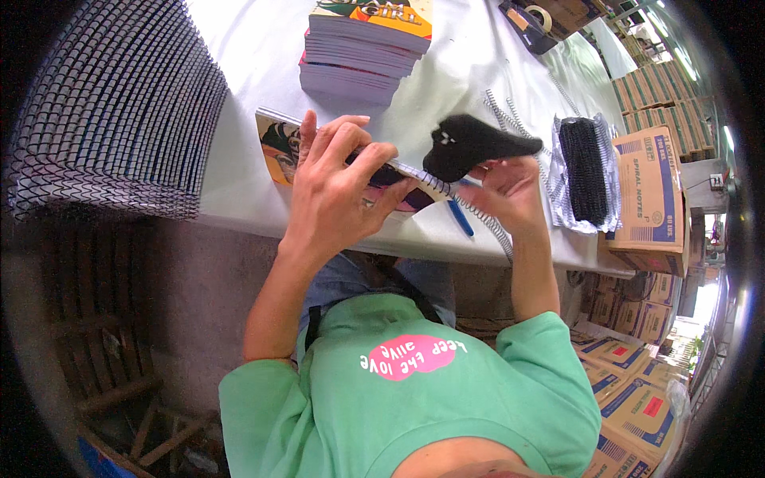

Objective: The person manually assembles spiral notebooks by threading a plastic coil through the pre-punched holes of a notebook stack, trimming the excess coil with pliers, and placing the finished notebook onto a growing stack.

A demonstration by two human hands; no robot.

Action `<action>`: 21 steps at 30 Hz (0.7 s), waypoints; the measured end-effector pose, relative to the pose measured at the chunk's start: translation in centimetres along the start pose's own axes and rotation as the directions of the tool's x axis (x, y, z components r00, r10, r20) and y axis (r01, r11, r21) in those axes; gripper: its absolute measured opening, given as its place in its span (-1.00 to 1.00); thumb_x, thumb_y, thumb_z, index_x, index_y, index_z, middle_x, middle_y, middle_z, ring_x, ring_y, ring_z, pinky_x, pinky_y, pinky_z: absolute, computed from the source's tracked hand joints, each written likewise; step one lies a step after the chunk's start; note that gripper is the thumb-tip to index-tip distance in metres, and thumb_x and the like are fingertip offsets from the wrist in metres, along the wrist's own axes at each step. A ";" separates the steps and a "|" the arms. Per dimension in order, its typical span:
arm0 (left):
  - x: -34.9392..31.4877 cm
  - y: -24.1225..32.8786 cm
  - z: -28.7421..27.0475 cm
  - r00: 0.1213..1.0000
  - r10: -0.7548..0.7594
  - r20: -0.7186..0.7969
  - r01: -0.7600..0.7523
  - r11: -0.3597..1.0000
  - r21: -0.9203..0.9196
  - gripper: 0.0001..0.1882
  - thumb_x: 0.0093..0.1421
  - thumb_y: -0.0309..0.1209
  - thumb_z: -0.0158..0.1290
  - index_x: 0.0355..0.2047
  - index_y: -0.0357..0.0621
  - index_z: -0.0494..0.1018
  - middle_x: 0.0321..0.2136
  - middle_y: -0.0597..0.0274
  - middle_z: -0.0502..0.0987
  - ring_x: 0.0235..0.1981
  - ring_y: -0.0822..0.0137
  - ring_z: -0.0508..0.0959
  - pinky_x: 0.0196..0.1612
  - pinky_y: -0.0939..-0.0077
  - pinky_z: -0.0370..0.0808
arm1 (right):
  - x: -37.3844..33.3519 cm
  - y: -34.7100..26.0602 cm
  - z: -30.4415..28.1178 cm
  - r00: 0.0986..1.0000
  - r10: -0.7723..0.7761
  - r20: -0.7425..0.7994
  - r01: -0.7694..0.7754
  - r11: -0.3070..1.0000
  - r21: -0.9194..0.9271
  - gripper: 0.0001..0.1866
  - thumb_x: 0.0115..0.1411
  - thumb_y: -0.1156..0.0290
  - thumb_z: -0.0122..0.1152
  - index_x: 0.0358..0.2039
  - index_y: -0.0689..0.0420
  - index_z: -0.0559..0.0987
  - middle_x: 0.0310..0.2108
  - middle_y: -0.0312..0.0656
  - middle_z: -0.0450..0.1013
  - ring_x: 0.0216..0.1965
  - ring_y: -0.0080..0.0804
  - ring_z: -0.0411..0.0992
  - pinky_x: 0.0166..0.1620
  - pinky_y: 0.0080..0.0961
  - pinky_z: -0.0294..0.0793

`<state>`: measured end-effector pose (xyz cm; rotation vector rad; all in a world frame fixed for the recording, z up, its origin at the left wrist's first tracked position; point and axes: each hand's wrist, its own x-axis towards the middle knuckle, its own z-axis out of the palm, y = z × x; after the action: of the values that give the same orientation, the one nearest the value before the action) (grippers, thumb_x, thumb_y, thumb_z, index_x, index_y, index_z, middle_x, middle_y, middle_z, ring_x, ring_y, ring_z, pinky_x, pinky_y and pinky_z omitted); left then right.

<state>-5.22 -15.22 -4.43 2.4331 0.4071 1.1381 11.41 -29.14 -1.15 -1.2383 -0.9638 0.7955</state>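
My left hand grips a notebook with a colourful illustrated cover, holding it tilted up at the table's near edge. A thin metal spiral coil runs along the notebook's edge, and its loose tail hangs down to the right. My right hand is closed at the coil, thumb beside the wire. A black knit cloth, like a sock, lies against its fingers; whether it covers fingertips I cannot tell. Just below the coil is a blue pen-like stick.
Spiral-bound notebooks are piled high at left. Beyond my hands stands a stack of notebooks. Loose coils, a plastic-wrapped black coil bundle, a cardboard box and a tape dispenser are at right. More boxes fill the floor.
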 end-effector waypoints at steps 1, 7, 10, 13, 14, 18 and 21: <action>0.0 0.0 0.1 1.000 0.001 -0.004 -0.001 1.000 0.002 -0.68 -0.19 -0.27 0.30 -0.39 -0.02 0.51 -0.45 0.26 0.41 -0.04 0.16 0.42 0.23 0.06 -0.01 | 0.0 0.0 0.7 0.999 -0.037 0.002 0.037 0.995 -0.093 -0.55 -0.10 0.62 0.32 -0.12 0.27 0.46 -0.27 -0.16 0.51 -0.23 -0.53 0.45 -0.10 -0.54 0.45; 0.0 -0.3 0.4 0.998 0.041 -0.037 -0.041 0.999 0.010 -0.70 -0.15 -0.25 0.29 -0.42 -0.05 0.51 -0.42 0.26 0.41 -0.06 0.19 0.43 0.21 0.07 0.04 | 0.5 -0.9 1.4 0.998 -0.042 0.051 0.060 0.892 -0.449 -0.52 -0.15 0.63 0.31 -0.13 0.22 0.44 -0.26 -0.19 0.49 -0.27 -0.55 0.46 -0.13 -0.56 0.43; 0.2 0.0 0.2 0.999 0.024 -0.032 -0.023 0.999 0.025 -0.72 -0.12 -0.25 0.27 -0.42 -0.07 0.51 -0.39 0.23 0.42 -0.07 0.19 0.43 0.20 0.07 0.07 | 0.7 -1.5 1.4 0.988 -0.123 0.090 0.152 0.815 -0.559 -0.57 -0.20 0.69 0.28 -0.22 0.20 0.46 -0.28 -0.20 0.49 -0.29 -0.55 0.46 -0.15 -0.56 0.44; 0.2 -0.2 0.3 0.999 0.021 -0.026 -0.021 1.000 0.021 -0.75 -0.09 -0.25 0.25 -0.44 -0.09 0.50 -0.38 0.21 0.43 -0.08 0.18 0.43 0.19 0.08 0.08 | 1.1 -2.0 2.0 0.967 -0.224 0.124 0.253 0.758 -0.602 -0.58 -0.27 0.75 0.21 -0.30 0.21 0.48 -0.32 -0.22 0.48 -0.29 -0.51 0.47 -0.14 -0.56 0.45; 0.2 -0.3 0.4 1.000 0.022 -0.020 -0.022 1.000 0.020 -0.76 -0.08 -0.26 0.25 -0.45 -0.09 0.50 -0.38 0.20 0.43 -0.08 0.18 0.44 0.19 0.08 0.09 | 1.1 -2.0 1.9 0.969 -0.204 0.141 0.247 0.772 -0.585 -0.59 -0.26 0.75 0.22 -0.29 0.21 0.48 -0.32 -0.23 0.48 -0.28 -0.51 0.47 -0.13 -0.55 0.45; 0.5 0.0 0.4 0.999 0.008 -0.036 -0.007 1.000 0.027 -0.78 -0.06 -0.26 0.24 -0.47 -0.09 0.50 -0.39 0.21 0.42 -0.09 0.18 0.44 0.18 0.08 0.09 | 1.9 -2.0 0.6 0.980 -0.016 0.198 0.107 0.883 -0.457 -0.57 -0.20 0.73 0.27 -0.24 0.19 0.47 -0.28 -0.26 0.49 -0.20 -0.48 0.46 -0.06 -0.52 0.43; 0.5 0.0 0.7 0.997 0.011 -0.074 -0.010 1.000 0.012 -0.78 -0.07 -0.25 0.24 -0.49 -0.08 0.50 -0.41 0.23 0.42 -0.10 0.19 0.44 0.18 0.09 0.10 | 2.7 -1.2 -0.5 0.964 0.093 0.249 -0.017 0.957 -0.291 -0.52 -0.14 0.68 0.32 -0.15 0.17 0.43 -0.21 -0.22 0.49 -0.12 -0.46 0.44 0.01 -0.48 0.40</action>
<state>-4.40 -15.15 -4.51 2.4110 0.4245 1.2369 12.89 -27.12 0.45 -1.4386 -1.2988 0.9016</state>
